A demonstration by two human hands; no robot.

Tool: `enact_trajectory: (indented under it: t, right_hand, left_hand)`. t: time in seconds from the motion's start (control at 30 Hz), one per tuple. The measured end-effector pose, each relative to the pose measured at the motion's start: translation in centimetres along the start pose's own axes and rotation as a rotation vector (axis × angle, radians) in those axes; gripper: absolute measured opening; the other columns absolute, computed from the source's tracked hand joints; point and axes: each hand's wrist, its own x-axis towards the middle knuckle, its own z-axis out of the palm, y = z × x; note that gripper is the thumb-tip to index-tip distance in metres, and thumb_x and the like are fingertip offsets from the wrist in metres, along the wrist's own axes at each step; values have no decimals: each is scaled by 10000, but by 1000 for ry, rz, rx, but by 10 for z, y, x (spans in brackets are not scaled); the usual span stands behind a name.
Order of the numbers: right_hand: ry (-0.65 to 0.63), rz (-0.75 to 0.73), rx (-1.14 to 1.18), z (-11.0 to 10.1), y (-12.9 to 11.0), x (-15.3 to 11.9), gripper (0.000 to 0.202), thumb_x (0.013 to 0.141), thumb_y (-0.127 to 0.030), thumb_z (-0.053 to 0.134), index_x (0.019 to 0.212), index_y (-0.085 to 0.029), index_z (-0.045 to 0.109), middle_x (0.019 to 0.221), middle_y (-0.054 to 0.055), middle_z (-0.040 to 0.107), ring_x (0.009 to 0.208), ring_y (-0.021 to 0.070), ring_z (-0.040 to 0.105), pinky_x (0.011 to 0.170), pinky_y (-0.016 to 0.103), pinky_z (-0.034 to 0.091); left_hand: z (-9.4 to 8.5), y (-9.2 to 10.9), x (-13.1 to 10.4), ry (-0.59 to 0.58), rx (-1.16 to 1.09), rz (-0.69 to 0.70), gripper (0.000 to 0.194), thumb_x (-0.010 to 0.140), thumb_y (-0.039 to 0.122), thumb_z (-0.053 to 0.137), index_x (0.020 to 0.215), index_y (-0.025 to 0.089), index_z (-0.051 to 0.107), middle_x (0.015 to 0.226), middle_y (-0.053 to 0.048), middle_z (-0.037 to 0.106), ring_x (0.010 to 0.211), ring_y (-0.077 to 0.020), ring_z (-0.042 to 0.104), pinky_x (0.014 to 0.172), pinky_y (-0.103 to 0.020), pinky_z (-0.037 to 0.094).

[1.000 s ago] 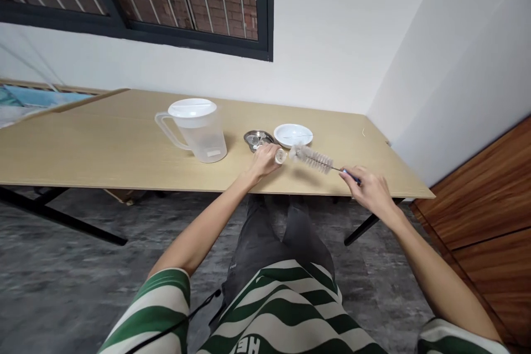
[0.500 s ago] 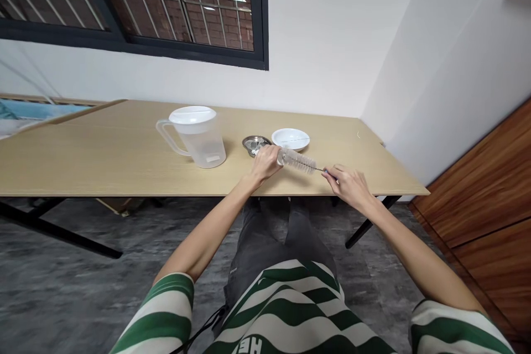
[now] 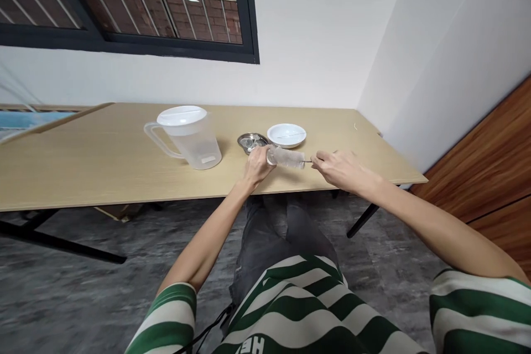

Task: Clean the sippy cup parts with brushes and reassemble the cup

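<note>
A bottle brush [image 3: 290,158] with a bushy pale head and thin twisted wire stem stretches between my hands above the table's front. My right hand [image 3: 336,168] is closed around its handle end, the fingers pinching near the wire. My left hand [image 3: 258,166] is closed around a small clear container [image 3: 271,155], mostly hidden by the fingers, with its mouth facing right. The brush head meets this mouth; how deep it sits inside I cannot tell. Just behind my left hand is a shiny steel bowl [image 3: 248,142] with something clear in it. A white bowl [image 3: 286,134] stands behind the brush.
A translucent plastic pitcher [image 3: 194,146] with a white lid stands to the left, its handle pointing left. The wooden table [image 3: 103,160] has its front edge close to my body. Behind are a white wall and a barred window [image 3: 166,5]. A wooden cabinet [image 3: 489,171] is at right.
My right hand has moved left and slightly up, bringing the brush closer to my left hand. The brush head now lies more level and looks blurred. The camera view has shifted a little.
</note>
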Motion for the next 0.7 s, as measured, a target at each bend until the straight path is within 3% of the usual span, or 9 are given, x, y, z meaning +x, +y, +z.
enact_trajectory:
  t: [0.17,0.33,0.43,0.5,0.7]
  right_hand:
    - [-42,99,161,-16,4,8,313,991,-272,410,852,-136,656,818,88,635,578,136,464,513,302,146]
    - [-158,214,358,-25,7,20,347,959,-377,484,762,-150,657,683,71,604,528,120,405,524,284,199]
    - [-203,243,377,-28,4,22,319,943,-367,506,792,-145,679,709,86,621,542,128,438,528,284,209]
    - [-168,233,317,-30,-1,21,301,943,-342,500,844,-134,693,757,109,639,575,145,483,529,286,201]
    - [-80,70,152,-30,-5,19,286,935,-123,405,847,-98,676,845,123,646,655,156,523,526,308,148]
  left_hand:
    - [4,-1,-4,-9,-7,38,346,875,273,539,1155,72,565,1005,-200,620,948,-300,596,880,-433,484]
    - [7,-9,-7,18,29,38,428,885,210,473,1275,39,513,1040,-213,628,971,-295,607,914,-439,479]
    - [11,-11,-9,27,28,36,464,872,181,466,1305,15,488,1037,-231,628,982,-309,612,902,-448,487]
    - [12,-10,-11,28,24,32,485,866,198,493,1314,14,473,1053,-239,626,989,-316,615,893,-446,494]
    - [12,-6,-12,5,-52,-14,642,819,296,630,1364,50,396,1177,-250,596,1079,-329,607,928,-441,496]
